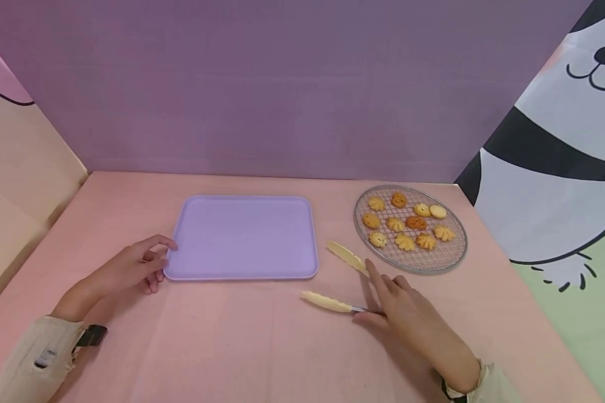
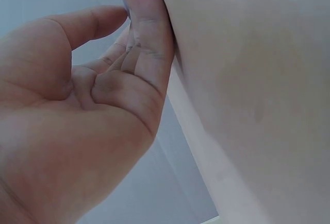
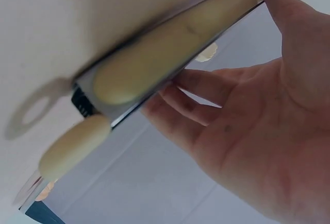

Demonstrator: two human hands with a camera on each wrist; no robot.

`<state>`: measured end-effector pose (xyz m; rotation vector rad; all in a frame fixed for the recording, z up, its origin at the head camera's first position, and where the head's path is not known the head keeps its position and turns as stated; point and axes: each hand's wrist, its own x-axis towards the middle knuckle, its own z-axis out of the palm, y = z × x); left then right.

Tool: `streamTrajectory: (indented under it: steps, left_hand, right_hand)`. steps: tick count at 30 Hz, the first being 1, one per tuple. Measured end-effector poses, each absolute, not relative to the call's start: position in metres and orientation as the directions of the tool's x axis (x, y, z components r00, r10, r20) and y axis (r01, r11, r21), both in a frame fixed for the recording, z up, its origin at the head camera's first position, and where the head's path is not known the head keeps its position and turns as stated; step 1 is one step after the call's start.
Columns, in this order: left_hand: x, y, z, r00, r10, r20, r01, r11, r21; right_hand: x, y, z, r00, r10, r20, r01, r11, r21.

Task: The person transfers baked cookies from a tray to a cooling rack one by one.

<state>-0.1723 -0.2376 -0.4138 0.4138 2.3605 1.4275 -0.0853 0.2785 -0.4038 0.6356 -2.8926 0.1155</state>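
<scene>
A lavender rectangular tray (image 1: 242, 238) lies flat on the pink cloth. At its left rim is my left hand (image 1: 133, 266), whose thumb and fingers hold the edge near the front corner. The left wrist view shows that thumb (image 2: 98, 24) close to the bent fingers. Right of the tray, my right hand (image 1: 408, 310) grips a pair of tongs (image 3: 170, 54) between thumb and fingers. Their two cream tips stand spread apart, pointing left towards the tray. Most of the handle is hidden under the hand in the head view.
A round wire rack (image 1: 461, 254) stands at the back right with several cookies (image 1: 405, 242) on it, some flower-shaped, some round. A purple wall (image 1: 282, 89) closes off the back. A panda print (image 1: 559, 207) covers the right side.
</scene>
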Motion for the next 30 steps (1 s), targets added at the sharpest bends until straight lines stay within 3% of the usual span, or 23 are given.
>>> streamTrajectory:
  steps: [15,30]
  left_hand:
    - [-0.1687,-0.2342,-0.4122,-0.901,0.41,-0.142,0.064,0.449,0.891]
    - [-0.17,-0.2382,-0.4137,-0.899,0.412,-0.147,0.068,0.463,0.884]
  right_hand:
    - [-0.0783,0.2786,-0.4028,-0.917,-0.378,0.128,-0.388,0.919,-0.069]
    - [-0.0802,0.2741,-0.4033,-0.91,-0.389,0.144,-0.401,0.913,-0.07]
